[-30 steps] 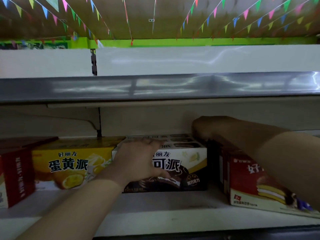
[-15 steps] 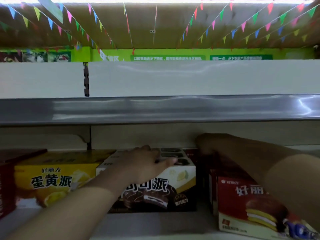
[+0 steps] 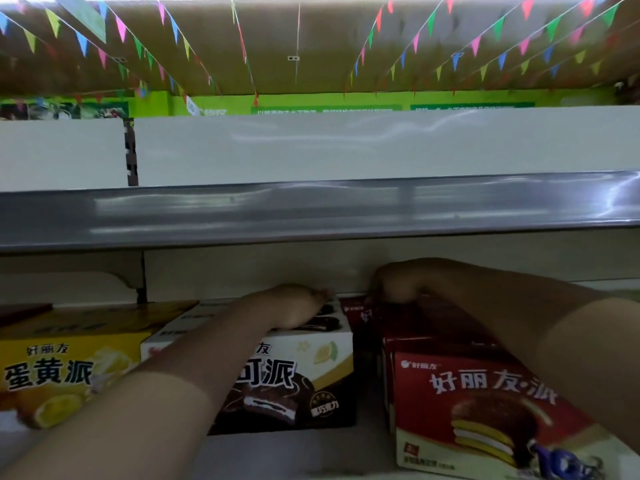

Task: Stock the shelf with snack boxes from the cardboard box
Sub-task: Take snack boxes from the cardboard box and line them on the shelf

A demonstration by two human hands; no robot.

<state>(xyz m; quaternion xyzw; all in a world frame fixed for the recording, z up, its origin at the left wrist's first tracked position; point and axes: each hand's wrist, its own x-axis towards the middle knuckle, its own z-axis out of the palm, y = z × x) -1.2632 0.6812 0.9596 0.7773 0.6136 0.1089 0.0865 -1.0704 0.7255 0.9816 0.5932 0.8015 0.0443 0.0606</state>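
On the lower shelf (image 3: 284,452) a white-and-brown chocolate pie box (image 3: 311,375) stands between a yellow egg-yolk pie box (image 3: 69,368) and a red pie box (image 3: 485,393). My left hand (image 3: 294,306) lies flat on top of the chocolate box, near its back. My right hand (image 3: 398,282) reaches deep along the top of the red box, its fingers curled down over the far end. The fingertips are hidden. Another red box (image 3: 360,313) shows behind, in the gap.
The grey front lip of the upper shelf (image 3: 311,213) hangs just above both hands, leaving little headroom. White back panels (image 3: 346,147) stand above it. A shelf bracket (image 3: 138,285) is at the back left. Coloured bunting crosses the ceiling.
My left hand has slid from the front of the chocolate box's top toward its back. My right hand stays at the red box's far end. The boxes now look larger and closer.
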